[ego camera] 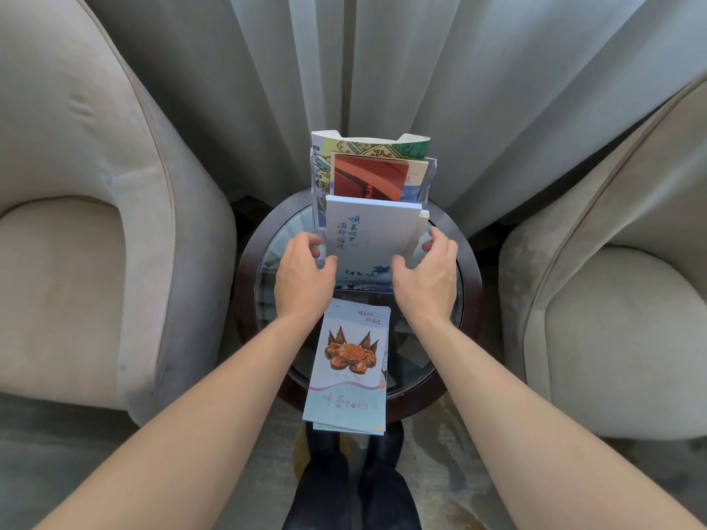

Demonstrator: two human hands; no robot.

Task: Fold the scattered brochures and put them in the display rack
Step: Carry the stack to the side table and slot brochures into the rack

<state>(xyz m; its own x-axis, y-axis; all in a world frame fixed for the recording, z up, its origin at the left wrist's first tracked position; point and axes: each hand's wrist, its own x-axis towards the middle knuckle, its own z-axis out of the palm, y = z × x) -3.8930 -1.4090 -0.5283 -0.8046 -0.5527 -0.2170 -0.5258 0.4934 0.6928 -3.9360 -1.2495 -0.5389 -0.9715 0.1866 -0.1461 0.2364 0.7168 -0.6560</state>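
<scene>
A clear acrylic display rack (428,177) stands at the back of a round glass table (465,285). Its rear tiers hold a green illustrated brochure (382,147) and an orange-red one (367,177). A folded white brochure with blue calligraphy (371,235) stands upright in the front tier. My left hand (304,277) holds its lower left edge, thumb on the front. My right hand (426,277) holds its lower right edge, fingers curled behind. A folded brochure with a crab picture (350,365) lies flat on the table's near side, between my forearms.
Two beige armchairs flank the table, one on the left (95,242) and one on the right (619,300). Grey curtains (497,89) hang right behind the rack. My dark-trousered legs (352,487) stand at the table's near edge.
</scene>
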